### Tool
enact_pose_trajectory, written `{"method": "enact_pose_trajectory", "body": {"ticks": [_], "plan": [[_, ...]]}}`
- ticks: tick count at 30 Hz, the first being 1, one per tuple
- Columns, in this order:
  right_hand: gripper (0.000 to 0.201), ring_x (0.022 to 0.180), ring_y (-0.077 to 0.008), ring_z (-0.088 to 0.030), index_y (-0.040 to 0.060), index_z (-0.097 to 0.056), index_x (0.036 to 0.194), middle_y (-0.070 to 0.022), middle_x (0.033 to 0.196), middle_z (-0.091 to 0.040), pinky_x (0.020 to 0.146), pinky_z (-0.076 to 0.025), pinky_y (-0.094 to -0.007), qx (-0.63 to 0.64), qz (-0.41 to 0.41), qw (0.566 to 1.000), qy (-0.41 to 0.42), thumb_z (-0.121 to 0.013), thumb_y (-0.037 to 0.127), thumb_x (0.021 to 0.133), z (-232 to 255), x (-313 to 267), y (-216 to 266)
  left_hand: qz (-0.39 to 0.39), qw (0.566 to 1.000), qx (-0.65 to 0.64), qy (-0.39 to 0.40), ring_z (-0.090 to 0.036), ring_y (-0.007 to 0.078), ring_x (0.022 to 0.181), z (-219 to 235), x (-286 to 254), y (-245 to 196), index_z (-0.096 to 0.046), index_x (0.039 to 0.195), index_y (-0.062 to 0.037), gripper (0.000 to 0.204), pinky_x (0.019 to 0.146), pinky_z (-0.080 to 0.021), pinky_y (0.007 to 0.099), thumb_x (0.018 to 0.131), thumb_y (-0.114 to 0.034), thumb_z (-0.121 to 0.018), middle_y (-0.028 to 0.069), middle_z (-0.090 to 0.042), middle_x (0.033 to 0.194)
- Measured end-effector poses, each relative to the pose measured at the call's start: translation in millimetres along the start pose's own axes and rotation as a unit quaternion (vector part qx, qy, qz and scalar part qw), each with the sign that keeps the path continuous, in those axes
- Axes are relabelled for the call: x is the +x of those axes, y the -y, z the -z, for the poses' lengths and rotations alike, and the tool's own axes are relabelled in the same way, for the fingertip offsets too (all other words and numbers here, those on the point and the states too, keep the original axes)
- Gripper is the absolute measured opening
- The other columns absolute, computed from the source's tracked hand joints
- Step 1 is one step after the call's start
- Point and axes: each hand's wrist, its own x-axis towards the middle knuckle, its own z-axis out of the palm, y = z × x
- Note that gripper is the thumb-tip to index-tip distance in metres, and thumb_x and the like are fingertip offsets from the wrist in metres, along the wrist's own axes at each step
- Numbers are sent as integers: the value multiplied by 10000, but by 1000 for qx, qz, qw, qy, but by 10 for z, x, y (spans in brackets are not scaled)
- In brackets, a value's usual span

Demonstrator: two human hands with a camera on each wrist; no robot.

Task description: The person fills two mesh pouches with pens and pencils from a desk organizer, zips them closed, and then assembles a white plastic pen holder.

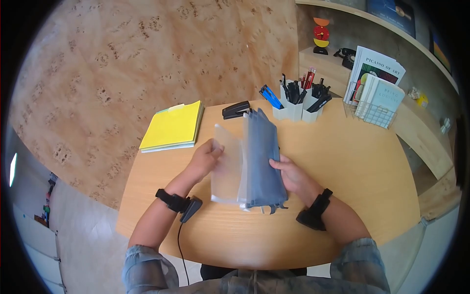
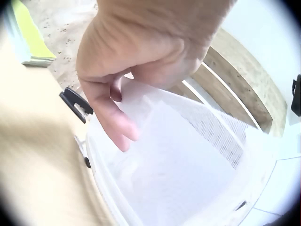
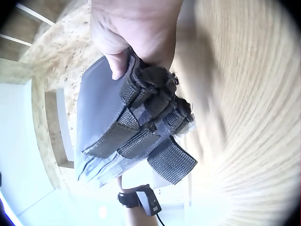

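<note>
Between the hands, above the desk, is a bundle of translucent pouches (image 1: pixel 264 157) with bluish-grey faces. Dark woven edging (image 3: pixel 136 141) shows along the bundle's side in the right wrist view. My right hand (image 1: pixel 290 174) grips the bundle's right edge, thumb on the front face. On the left, a clear plastic pouch (image 1: pixel 227 169) is fanned out from the others. My left hand (image 1: pixel 204 159) pinches its upper left edge. The left wrist view shows the pouch's milky sheet (image 2: pixel 164 155) below the left hand's fingers.
A yellow folder (image 1: pixel 174 125) tops a stack at the desk's left. Behind the pouches lie a black stapler (image 1: pixel 236 110) and white holders (image 1: pixel 288 111) full of pens. A wire rack (image 1: pixel 379 116) with books stands at right. A cable (image 1: pixel 180 245) trails from the left wrist.
</note>
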Motion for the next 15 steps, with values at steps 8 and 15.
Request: {"method": "enact_pose_trajectory", "body": {"ticks": [8, 15], "plan": [[444, 1134, -199, -521, 6, -400, 1311, -84, 1232, -524, 984, -418, -365, 5, 4, 1000, 21, -550, 76, 899, -15, 14, -4, -124, 981, 146, -17, -621, 181, 588, -335, 239, -270, -464, 1010, -20, 126, 464, -509, 275, 954, -123, -416, 118, -603, 826], [444, 1145, -202, -514, 28, -394, 1319, -79, 1249, -511, 981, -425, -372, 20, 13, 1000, 10, -548, 75, 904, 23, 32, -21, -166, 968, 184, -37, -588, 198, 568, -468, 247, -411, -473, 1041, -6, 168, 510, -485, 312, 956, -130, -400, 127, -581, 745]]}}
